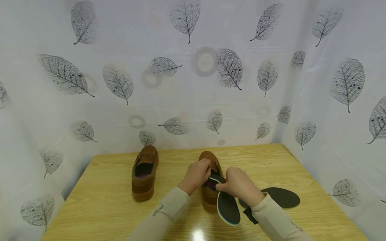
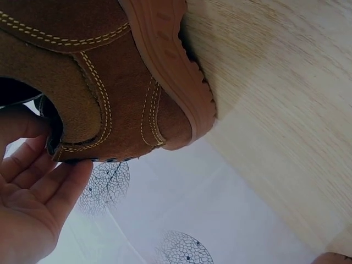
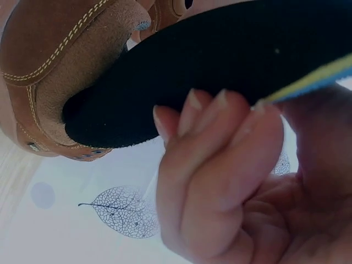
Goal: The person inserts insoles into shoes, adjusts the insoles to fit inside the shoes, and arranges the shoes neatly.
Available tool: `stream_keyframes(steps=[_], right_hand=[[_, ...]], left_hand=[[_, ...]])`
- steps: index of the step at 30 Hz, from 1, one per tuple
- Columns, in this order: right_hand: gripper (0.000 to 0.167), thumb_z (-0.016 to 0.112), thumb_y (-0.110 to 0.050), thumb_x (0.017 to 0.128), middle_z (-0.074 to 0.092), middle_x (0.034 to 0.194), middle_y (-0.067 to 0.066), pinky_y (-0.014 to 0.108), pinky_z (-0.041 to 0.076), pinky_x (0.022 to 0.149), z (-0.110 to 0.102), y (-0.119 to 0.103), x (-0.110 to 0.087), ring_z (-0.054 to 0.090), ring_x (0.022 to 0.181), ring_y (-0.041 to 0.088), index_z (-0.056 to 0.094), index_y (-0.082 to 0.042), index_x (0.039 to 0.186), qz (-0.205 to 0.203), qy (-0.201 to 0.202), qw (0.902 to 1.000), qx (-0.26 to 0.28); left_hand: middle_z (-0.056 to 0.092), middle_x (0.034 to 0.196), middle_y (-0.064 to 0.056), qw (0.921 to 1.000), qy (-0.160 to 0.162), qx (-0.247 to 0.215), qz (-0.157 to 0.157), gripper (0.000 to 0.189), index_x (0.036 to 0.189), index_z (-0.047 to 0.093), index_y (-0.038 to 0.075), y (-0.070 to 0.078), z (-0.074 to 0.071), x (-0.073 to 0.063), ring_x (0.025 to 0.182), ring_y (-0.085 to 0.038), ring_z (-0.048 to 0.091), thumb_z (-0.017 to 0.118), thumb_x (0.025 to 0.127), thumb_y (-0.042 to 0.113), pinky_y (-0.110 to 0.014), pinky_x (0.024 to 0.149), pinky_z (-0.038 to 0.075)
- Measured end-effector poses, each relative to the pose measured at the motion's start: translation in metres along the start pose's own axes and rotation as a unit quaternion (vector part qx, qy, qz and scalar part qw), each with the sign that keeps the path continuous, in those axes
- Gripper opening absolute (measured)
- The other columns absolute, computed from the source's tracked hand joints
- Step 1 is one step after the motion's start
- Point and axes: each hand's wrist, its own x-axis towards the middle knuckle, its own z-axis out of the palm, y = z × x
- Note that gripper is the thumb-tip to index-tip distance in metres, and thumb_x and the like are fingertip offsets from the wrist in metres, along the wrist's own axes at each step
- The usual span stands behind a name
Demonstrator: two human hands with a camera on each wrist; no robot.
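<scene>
A brown suede loafer (image 1: pixel 208 199) with yellow stitching stands on the table, toe pointing away. My left hand (image 1: pixel 196 176) pinches the edge of its opening between thumb and fingers; in the left wrist view the fingertips (image 2: pixel 77 176) lie against the upper. My right hand (image 1: pixel 241 185) grips a black insole (image 1: pixel 228 208) with a blue and yellow edge, bent around its middle. One rounded end of the insole (image 3: pixel 110 115) reaches into the shoe's opening in the right wrist view. The other end hangs towards me beside the heel.
To the left stands the matching brown loafer (image 1: pixel 144 180), also toe away. A second black insole (image 1: pixel 281 197) lies flat on the wooden table (image 1: pixel 105 190) at the right, partly behind my right forearm. White curtains (image 1: pixel 193 100) with leaf prints enclose the back and sides.
</scene>
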Motion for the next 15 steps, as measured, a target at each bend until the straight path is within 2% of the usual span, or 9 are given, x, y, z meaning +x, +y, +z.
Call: stream_keyframes(steps=[7,15], right_hand=[[0.046,0.07,-0.011,0.07,0.021,0.045,-0.009,0.021,0.019,0.043,0.0018,-0.002,0.0021,0.02,0.04,0.006,0.03,-0.015,0.048,-0.003,0.012,0.9999,0.003],[0.045,0.07,-0.011,0.068,0.022,0.045,-0.009,0.021,0.021,0.044,0.0068,-0.0046,0.005,0.023,0.041,0.007,0.031,-0.015,0.048,-0.003,0.018,0.9998,-0.009]], left_hand=[[0.056,0.076,-0.002,0.9999,0.008,-0.01,0.009,0.013,0.08,0.057,0.009,-0.0012,-0.0016,0.0013,0.061,-0.014,0.052,0.067,0.086,0.005,-0.026,0.054,0.045],[0.057,0.079,-0.002,0.9998,-0.014,-0.016,-0.003,0.011,0.083,0.058,0.009,-0.002,-0.0025,0.0008,0.064,-0.014,0.054,0.067,0.087,0.005,-0.026,0.056,0.046]])
